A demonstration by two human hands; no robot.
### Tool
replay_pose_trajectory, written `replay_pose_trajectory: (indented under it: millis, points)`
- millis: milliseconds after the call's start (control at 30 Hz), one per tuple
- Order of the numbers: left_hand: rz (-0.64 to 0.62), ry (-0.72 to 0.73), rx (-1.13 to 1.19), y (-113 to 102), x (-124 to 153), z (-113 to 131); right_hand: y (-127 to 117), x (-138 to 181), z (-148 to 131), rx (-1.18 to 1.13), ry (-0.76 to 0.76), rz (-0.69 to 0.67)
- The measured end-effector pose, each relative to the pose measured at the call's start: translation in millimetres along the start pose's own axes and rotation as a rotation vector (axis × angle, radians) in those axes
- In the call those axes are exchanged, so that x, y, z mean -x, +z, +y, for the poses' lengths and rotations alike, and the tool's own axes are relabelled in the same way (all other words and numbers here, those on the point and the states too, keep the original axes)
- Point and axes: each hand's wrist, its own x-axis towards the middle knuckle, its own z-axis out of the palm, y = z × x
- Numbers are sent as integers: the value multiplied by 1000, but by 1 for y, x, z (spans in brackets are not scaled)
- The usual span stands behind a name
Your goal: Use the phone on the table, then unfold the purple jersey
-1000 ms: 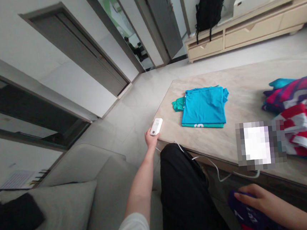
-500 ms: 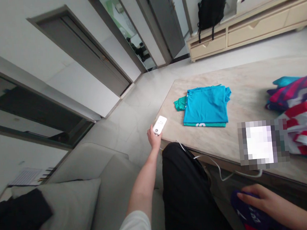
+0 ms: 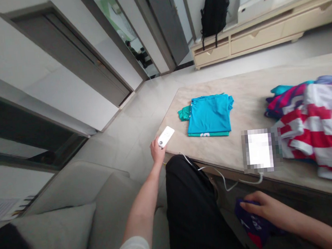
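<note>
My left hand (image 3: 157,151) is closed around the lower end of a white phone (image 3: 166,136), with the phone's round dark camera spot near my fingers. The phone is at the near left corner of the marble-look table (image 3: 174,149). My right hand (image 3: 260,205) grips a purple garment (image 3: 255,227) with white lettering and a red patch, low in front of the table's edge. Folded blue and teal shirts (image 3: 210,115) lie on the table to the right of the phone, with a green piece (image 3: 184,113) sticking out on the left.
A heap of clothes with a red-and-white checked shirt (image 3: 297,130) covers the table's right side. Beside it is a blurred-out white item (image 3: 259,149) with a white cable (image 3: 225,181) hanging at the edge. A grey sofa (image 3: 111,199) is to my left; a black backpack (image 3: 215,11) stands on the far cabinet.
The view has turned to the right, so the table and clothes appear further left. Both hands keep their holds; the purple garment hangs narrower below my right hand.
</note>
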Motion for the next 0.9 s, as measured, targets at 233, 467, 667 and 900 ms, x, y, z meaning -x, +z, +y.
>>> replay_pose_trajectory:
  millis: [233, 467, 667, 900]
  points:
    - [-47, -69, 77, 4, -15, -12, -3, 3, -12, 12, -128, -71]
    - [-90, -131, 82, 9, -18, -22, -6, 6, -17, 60, -164, -114]
    - [-138, -158, 88, 7, -19, -17, -3, 1, -8, 49, -142, -38]
    - [-110, -49, 99, -4, -28, 48, -14, -6, 28, -66, -49, 302]
